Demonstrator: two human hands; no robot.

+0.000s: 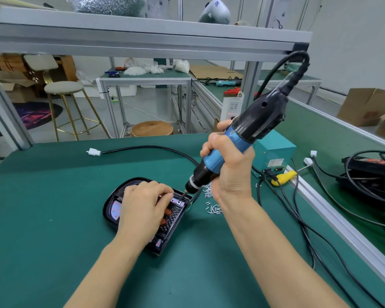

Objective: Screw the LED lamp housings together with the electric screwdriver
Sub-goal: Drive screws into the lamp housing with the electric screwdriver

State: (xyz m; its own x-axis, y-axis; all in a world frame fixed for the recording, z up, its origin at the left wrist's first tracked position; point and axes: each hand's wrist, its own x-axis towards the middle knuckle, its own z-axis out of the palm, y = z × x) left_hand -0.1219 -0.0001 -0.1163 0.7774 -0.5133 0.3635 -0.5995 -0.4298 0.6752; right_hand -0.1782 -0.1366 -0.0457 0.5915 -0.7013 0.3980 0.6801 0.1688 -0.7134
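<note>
A black LED lamp housing [113, 202] lies on the green mat, its ribbed back facing up. My left hand [142, 207] rests on top of it, fingers curled down at its far right corner near the bit. My right hand [229, 165] grips the blue and black electric screwdriver [236, 138], tilted, with its bit tip touching the housing's far right corner. A pile of small silver screws [211, 203] lies just right of the housing.
A teal power box [276, 152] stands behind the screwdriver. Black cables [298, 218] run across the right side of the mat. A yellow plug [282, 177] lies by the aluminium rail [333, 221]. A white connector [93, 151] on a black cord lies at the far left.
</note>
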